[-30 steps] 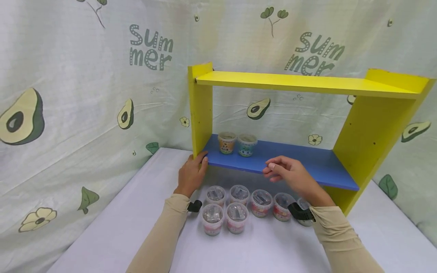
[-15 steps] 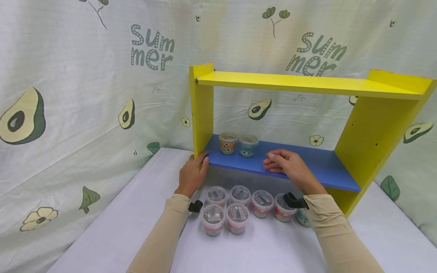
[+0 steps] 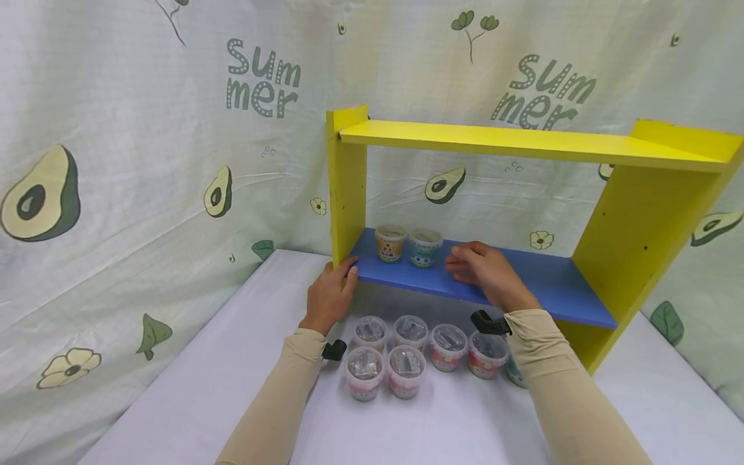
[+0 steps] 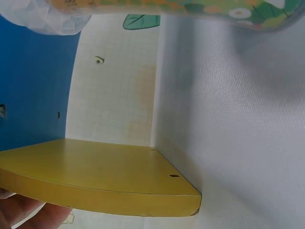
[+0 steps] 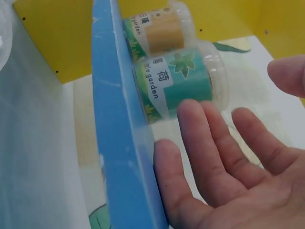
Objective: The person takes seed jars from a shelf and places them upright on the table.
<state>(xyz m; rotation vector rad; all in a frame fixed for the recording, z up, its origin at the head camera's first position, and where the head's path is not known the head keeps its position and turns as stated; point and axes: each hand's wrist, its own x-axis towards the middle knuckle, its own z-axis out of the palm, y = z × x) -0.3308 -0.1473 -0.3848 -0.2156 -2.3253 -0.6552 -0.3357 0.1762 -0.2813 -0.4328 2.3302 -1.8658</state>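
At the left end of the yellow-and-blue shelf unit (image 3: 407, 274), my left hand (image 3: 331, 294) grips the lower corner. Its fingers (image 4: 47, 217) show behind the yellow side panel (image 4: 105, 176) in the left wrist view. My right hand (image 3: 488, 274) is over the blue board with its fingers loosely extended, holding nothing. Just left of it stands a teal-labelled plastic cup (image 3: 425, 250); in the right wrist view the fingertips (image 5: 193, 109) overlap this cup, and I cannot tell whether they touch. Beside it is an orange-labelled cup (image 3: 390, 245). Both stand upright.
Several lidded cups stand on the white table (image 3: 232, 387) before the shelf: pink-labelled ones (image 3: 364, 384) at left, red-labelled ones (image 3: 446, 358) in the middle. Another teal cup (image 3: 515, 373) is partly hidden by the right sleeve. The yellow upper board (image 3: 476, 135) spans above the right hand.
My right hand has moved left and farther in over the blue board, closer to the teal cup. My left hand keeps its grip on the shelf corner. The view has shifted slightly.
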